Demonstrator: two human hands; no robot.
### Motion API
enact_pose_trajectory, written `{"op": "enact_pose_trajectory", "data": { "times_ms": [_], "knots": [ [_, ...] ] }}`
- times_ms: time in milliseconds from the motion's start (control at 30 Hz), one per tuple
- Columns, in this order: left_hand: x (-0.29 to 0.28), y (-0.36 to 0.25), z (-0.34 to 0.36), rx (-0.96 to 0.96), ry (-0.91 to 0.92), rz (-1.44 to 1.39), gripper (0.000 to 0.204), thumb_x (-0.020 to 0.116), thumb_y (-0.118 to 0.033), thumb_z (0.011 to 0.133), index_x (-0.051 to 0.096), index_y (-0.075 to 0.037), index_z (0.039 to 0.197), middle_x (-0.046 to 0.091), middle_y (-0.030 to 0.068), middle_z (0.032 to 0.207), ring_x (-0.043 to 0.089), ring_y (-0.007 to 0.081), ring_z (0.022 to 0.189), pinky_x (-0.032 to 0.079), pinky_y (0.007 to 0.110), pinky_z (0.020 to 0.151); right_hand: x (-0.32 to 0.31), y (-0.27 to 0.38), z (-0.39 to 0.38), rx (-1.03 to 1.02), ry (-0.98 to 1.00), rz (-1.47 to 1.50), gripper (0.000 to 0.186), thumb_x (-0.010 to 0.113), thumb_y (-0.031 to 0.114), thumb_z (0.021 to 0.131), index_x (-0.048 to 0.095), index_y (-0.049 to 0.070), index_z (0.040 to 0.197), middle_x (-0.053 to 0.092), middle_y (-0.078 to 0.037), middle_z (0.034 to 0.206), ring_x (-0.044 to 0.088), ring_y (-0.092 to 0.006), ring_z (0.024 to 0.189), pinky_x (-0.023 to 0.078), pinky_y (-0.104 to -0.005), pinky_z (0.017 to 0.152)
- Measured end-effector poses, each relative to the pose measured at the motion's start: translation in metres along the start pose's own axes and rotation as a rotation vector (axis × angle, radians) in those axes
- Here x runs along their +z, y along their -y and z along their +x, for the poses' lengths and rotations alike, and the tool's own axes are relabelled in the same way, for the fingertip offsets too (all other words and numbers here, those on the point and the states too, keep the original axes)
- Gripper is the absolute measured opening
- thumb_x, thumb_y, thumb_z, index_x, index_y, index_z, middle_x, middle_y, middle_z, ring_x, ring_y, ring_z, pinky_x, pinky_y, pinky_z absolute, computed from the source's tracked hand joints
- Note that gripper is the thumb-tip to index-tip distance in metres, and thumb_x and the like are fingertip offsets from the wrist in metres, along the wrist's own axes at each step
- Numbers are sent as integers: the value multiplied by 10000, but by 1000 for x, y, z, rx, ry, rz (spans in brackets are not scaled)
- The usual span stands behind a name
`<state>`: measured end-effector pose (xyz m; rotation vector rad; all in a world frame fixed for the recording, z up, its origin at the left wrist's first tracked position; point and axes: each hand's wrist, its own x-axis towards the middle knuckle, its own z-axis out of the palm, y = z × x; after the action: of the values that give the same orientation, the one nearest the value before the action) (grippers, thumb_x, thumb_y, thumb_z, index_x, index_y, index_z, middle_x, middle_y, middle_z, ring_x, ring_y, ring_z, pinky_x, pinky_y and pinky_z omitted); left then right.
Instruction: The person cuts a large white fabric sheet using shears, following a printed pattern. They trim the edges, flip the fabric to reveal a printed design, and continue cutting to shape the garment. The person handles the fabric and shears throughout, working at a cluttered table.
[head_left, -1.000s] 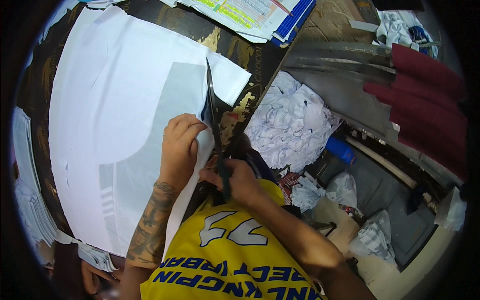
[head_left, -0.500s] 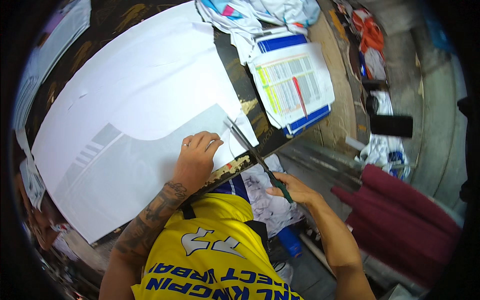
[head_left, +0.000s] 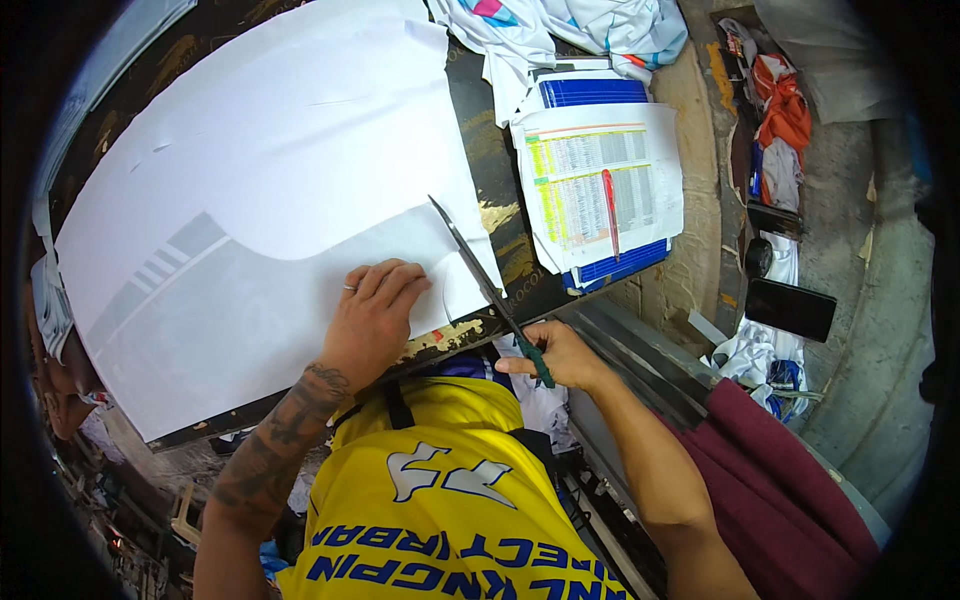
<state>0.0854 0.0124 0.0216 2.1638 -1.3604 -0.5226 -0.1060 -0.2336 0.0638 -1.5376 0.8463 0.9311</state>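
My right hand (head_left: 545,355) grips long black scissors (head_left: 465,245) by their green-wrapped handle at the table edge; the blades reach up-left across a large white sheet (head_left: 290,130). A pale grey pattern-shaped layer (head_left: 250,330) shows on that sheet, with a curved upper edge and short stripes at left. My left hand (head_left: 375,315), with a ring on it, presses on the sheet left of the blades, its fingers bent close together on the material and its thumb mostly hidden.
The dark worn table (head_left: 525,260) carries printed charts with a red pen (head_left: 611,210), blue sheets (head_left: 595,92) and white garments (head_left: 620,30). Right are a phone (head_left: 790,308), cloth piles, and maroon fabric (head_left: 760,480). Another person's arm (head_left: 60,405) shows at far left.
The view has turned, bringing the charts and garments into sight. The scissors now slant up-left rather than upright, and my left fingers sit a little farther from the blades.
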Motion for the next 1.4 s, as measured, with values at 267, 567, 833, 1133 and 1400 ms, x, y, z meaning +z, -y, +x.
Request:
{"op": "enact_pose_trajectory", "data": {
  "times_ms": [267,567,833,1133,1400],
  "knots": [
    [5,-2,-1,-53,-86,-40,436,659,5,811,671,-58,1242,616,62,1313,536,274,1345,393,487,1143,5,16,0,-26,-13,87,523,936,500,841,636,97,691,556,43,620,531,-70,576,426,-264,532],
    [49,-67,24,-406,-397,-61,515,699,-116,857,629,-40,1362,616,99,1328,530,279,1327,343,511,1133,-169,101,-11,-53,304,-714,480,804,525,971,666,66,976,556,30,789,550,-102,826,469,-293,750],
    [88,-73,28,-507,-478,177,547,682,-272,856,651,-60,1359,607,69,1401,518,225,1362,333,498,1171,-197,231,91,-360,525,-1306,609,827,619,889,654,44,983,651,-153,918,673,-381,945,520,-469,875],
    [85,-76,29,-520,-463,199,530,680,-313,856,685,-75,1331,625,35,1392,526,195,1346,364,476,1146,-184,241,103,-294,528,-1310,630,900,579,835,663,6,949,599,-128,833,601,-280,812,479,-422,761],
    [85,-75,27,-495,-498,162,538,670,-276,853,656,-60,1345,620,65,1377,535,224,1337,367,505,1151,-169,248,97,-172,498,-1416,700,893,656,798,654,3,874,619,-139,791,632,-301,775,485,-434,721]
  ]
}}
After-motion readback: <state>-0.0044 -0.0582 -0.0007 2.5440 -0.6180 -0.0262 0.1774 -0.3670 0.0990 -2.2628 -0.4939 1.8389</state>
